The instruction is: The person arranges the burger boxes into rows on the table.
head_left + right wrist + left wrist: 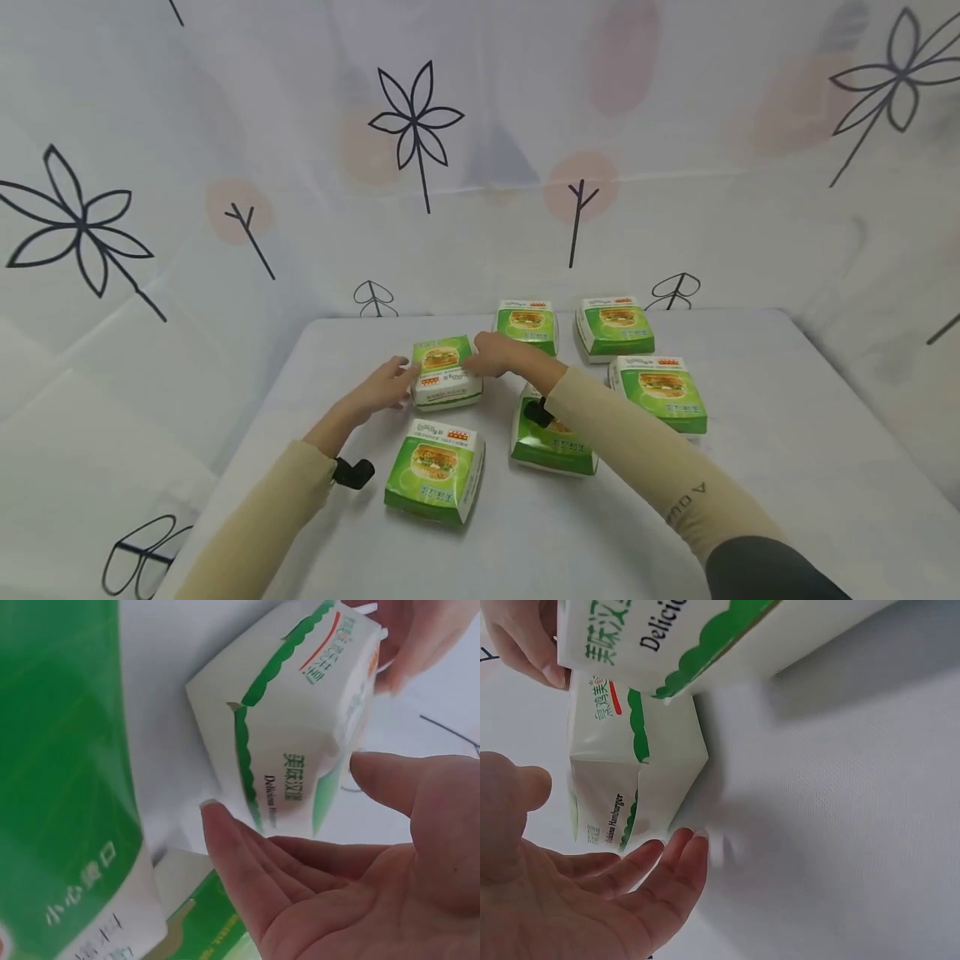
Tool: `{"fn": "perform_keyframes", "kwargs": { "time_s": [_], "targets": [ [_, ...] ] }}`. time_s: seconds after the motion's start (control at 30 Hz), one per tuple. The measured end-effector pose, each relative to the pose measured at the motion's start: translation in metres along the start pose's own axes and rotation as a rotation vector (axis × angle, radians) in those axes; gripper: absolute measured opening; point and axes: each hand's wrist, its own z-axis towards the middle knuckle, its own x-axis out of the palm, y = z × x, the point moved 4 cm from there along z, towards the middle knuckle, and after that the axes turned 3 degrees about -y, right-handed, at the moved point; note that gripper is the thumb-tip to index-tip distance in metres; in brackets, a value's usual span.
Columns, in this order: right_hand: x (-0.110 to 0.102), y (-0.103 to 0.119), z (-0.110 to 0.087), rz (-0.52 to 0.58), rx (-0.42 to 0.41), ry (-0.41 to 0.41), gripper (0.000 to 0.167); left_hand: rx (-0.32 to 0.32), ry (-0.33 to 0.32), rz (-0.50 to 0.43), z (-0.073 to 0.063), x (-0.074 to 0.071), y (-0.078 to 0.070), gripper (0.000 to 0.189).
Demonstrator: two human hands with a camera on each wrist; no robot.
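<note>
A green-and-white hamburger box (pixel 447 373) lies on the white table between my two hands, its white strip toward me and its burger print facing up. At its left side is my left hand (pixel 382 386), fingers loosely extended; in the left wrist view, its fingertips (pixel 694 836) are right by the box's end (pixel 604 799). My right hand (pixel 498 357) is at the right side, reaching over from the right. Seen from the right wrist, its fingers (pixel 247 877) stretch along the box's side (pixel 277 757), thumb apart from them.
One hamburger box (pixel 435 471) sits in front, close to my left wrist. Another box (pixel 555 442) is partly under my right forearm. At the back stand two more boxes, one behind my right hand (pixel 527 325) and one to its right (pixel 617 327); a further box (pixel 660 392) lies at right.
</note>
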Motion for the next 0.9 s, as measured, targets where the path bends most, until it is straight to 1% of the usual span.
{"fn": "perform_keyframes", "kwargs": {
  "time_s": [0.1,0.17,0.3,0.43,0.5,0.57,0.7,0.8,0.9],
  "targets": [
    [0.001,-0.004,0.002,0.024,0.009,0.001,0.038,0.007,0.004,-0.003,0.001,0.002,-0.002,0.069],
    [0.002,-0.006,0.003,0.045,0.012,0.011,0.035,0.006,0.006,0.010,0.003,0.002,-0.001,0.069],
    [0.006,-0.004,-0.002,0.095,0.008,0.035,0.028,0.003,0.007,0.024,0.008,0.000,0.001,0.070],
    [0.009,0.001,-0.009,0.097,-0.002,0.058,0.030,0.001,0.009,0.003,0.012,-0.002,0.003,0.071],
    [0.011,0.003,-0.011,0.083,-0.010,0.066,0.034,0.004,0.017,-0.016,0.013,-0.003,0.004,0.071],
    [0.012,0.005,-0.012,0.075,-0.014,0.062,0.035,0.010,0.033,-0.035,0.013,-0.002,0.004,0.070],
    [0.012,0.006,-0.012,0.085,-0.016,0.057,0.031,0.028,0.064,-0.075,0.011,0.001,0.004,0.069],
    [0.011,0.006,-0.011,0.104,-0.025,0.049,0.027,0.036,0.065,-0.088,0.010,0.002,0.001,0.066],
    [0.010,0.007,-0.010,0.116,-0.045,0.023,0.028,0.042,0.059,-0.089,0.008,0.001,-0.002,0.065]
  ]
}}
